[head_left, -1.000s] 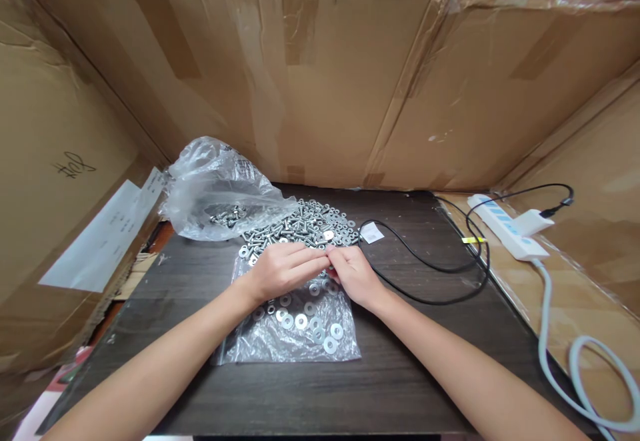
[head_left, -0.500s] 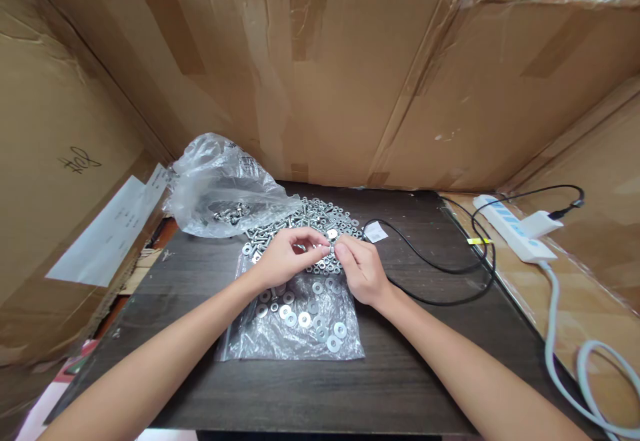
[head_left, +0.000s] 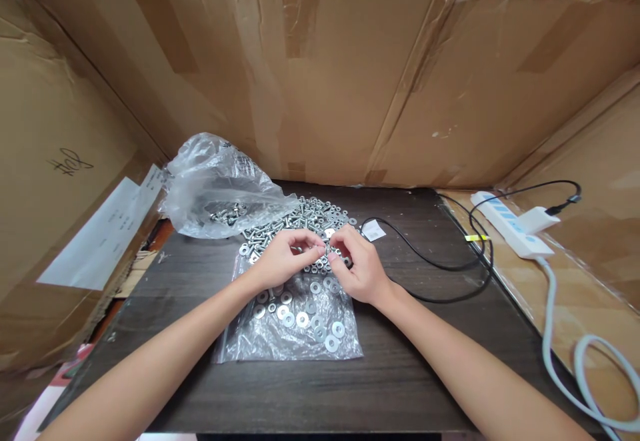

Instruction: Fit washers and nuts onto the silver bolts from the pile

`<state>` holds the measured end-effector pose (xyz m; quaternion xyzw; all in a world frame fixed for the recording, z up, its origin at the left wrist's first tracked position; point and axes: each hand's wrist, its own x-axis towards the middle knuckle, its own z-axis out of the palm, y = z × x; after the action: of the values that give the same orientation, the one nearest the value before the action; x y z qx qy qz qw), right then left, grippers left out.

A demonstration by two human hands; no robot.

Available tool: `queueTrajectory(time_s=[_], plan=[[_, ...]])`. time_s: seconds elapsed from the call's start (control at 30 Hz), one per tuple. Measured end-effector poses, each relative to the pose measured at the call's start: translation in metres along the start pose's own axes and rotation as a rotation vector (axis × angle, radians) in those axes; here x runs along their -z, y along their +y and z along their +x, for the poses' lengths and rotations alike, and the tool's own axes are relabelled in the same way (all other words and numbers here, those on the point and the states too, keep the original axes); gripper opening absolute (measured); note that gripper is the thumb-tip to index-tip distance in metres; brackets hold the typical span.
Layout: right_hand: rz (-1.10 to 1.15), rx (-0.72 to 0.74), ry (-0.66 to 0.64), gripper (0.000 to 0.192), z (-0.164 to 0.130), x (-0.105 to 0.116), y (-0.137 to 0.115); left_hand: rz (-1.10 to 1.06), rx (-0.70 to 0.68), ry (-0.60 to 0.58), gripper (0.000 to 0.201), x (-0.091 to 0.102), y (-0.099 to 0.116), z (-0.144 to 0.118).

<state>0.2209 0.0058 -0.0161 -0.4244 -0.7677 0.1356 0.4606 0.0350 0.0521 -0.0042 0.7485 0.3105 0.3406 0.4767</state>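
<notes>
My left hand [head_left: 283, 258] and my right hand [head_left: 359, 266] meet fingertip to fingertip over a heap of small steel bolts, nuts and washers [head_left: 305, 222] on the dark table [head_left: 320, 388]. Both pinch a small metal piece between them, too small to name. Under my wrists lies a flat clear plastic bag [head_left: 280, 348] with several washers [head_left: 303, 320] on it.
A crumpled clear bag [head_left: 215, 184] holding more bolts sits at the back left. A black cable [head_left: 435, 268] loops across the right of the table. A white power strip [head_left: 510, 231] and white cord [head_left: 565, 361] lie on cardboard at the right. Cardboard walls [head_left: 350, 74] surround the table.
My left hand's fingers have curled from flat into a pinch. My right hand has lifted and its fingers now curl toward the left hand's tips.
</notes>
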Motion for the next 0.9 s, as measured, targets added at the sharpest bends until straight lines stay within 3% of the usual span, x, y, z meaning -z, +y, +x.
queueTrajectory(time_s=[0.17,0.3,0.37,0.47,0.53,0.63,0.77,0.9], plan=[[0.005,-0.011,-0.032,0.02,0.0,0.0,0.001,0.015,-0.004,-0.011,0.016,0.0,0.003,-0.001],[-0.014,0.016,-0.018,0.008,0.0,0.001,-0.001,-0.014,0.052,-0.013,0.017,0.001,0.005,0.0],[-0.034,0.056,-0.019,0.01,0.0,0.001,-0.001,-0.024,0.079,-0.019,0.017,0.0,0.005,-0.001],[-0.028,0.038,-0.035,0.007,0.0,-0.001,0.0,0.012,0.042,0.008,0.015,-0.004,0.005,-0.003],[0.024,-0.01,-0.038,0.014,0.0,-0.002,0.001,0.069,-0.043,0.058,0.013,-0.007,0.005,-0.005],[0.149,-0.09,-0.028,0.03,-0.001,-0.005,0.0,0.228,-0.273,0.12,0.009,-0.01,0.003,-0.006],[0.261,-0.266,-0.059,0.044,-0.003,-0.01,-0.002,0.584,-0.646,0.13,0.01,-0.005,0.001,-0.006],[0.359,-0.488,-0.116,0.054,-0.004,-0.016,-0.002,0.879,-0.849,0.122,0.011,0.003,0.004,-0.006]])
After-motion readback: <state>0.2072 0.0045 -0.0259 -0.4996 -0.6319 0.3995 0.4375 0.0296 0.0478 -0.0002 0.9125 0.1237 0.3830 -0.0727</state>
